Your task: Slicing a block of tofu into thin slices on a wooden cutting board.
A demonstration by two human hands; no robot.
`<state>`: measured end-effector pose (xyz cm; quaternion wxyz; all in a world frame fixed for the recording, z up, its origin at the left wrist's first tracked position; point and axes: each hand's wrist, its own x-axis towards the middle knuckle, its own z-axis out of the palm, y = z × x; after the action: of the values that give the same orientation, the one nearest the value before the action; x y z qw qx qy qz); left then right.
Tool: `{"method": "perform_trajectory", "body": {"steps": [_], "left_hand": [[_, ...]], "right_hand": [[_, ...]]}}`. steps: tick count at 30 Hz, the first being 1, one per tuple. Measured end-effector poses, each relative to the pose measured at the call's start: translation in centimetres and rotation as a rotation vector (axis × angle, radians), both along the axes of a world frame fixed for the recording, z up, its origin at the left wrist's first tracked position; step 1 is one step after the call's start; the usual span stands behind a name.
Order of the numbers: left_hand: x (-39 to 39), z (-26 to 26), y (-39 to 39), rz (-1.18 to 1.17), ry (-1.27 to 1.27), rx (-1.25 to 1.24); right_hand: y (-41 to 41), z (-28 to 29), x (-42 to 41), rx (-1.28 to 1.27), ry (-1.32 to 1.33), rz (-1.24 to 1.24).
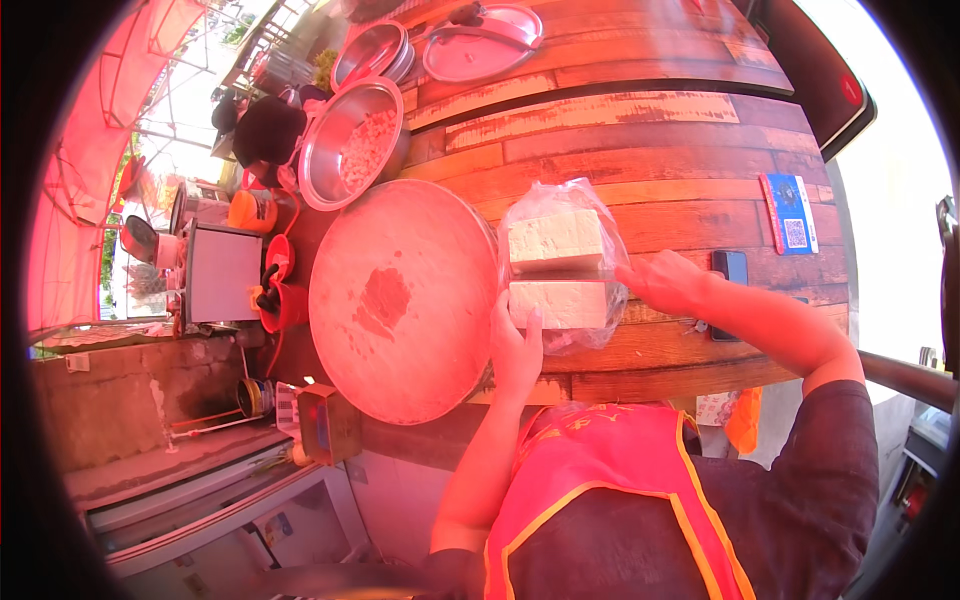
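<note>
Two white tofu blocks, an upper one (555, 234) and a lower one (570, 304), lie in an opened clear plastic bag (551, 196) on the wood-plank table. My left hand (519, 341) grips the lower block's left end, thumb on its near edge and fingers along its side. What looks like a thin knife blade (566, 276), seen nearly edge-on, lies between the blocks. My right hand (664, 279) is closed at the blade's right end, at the bag's edge; its fingers hide the handle.
A round chopping board (405, 330) with a wet patch stands left of the bag. Beyond it, a steel bowl (319, 157) holds pale diced pieces. A lidded pan (480, 56) lies farther back. A phone (730, 266) and a card with a printed code (789, 214) lie at right.
</note>
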<state>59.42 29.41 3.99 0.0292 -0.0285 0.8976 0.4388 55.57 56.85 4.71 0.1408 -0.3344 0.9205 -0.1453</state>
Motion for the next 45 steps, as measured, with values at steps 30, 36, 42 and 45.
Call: {"method": "perform_trajectory", "body": {"steps": [30,36,42,45], "left_hand": [[-2.2,-0.5,0.7,0.01,-0.217,0.175],[-3.1,-1.6,0.1,-0.04,-0.144,0.207],[-3.5,-0.4,0.2,-0.141,0.033,0.001],[-3.7,-1.4,-0.2,-0.091,-0.048,0.141]], "right_hand": [[0.2,-3.3,6.9,-0.49,0.053,-0.787],[-1.8,-8.5,7.2,-0.17,0.196,-0.784],[-3.1,-8.2,7.7,-0.112,0.255,-0.858],[-3.6,-7.8,7.7,-0.031,0.251,-0.88]]}}
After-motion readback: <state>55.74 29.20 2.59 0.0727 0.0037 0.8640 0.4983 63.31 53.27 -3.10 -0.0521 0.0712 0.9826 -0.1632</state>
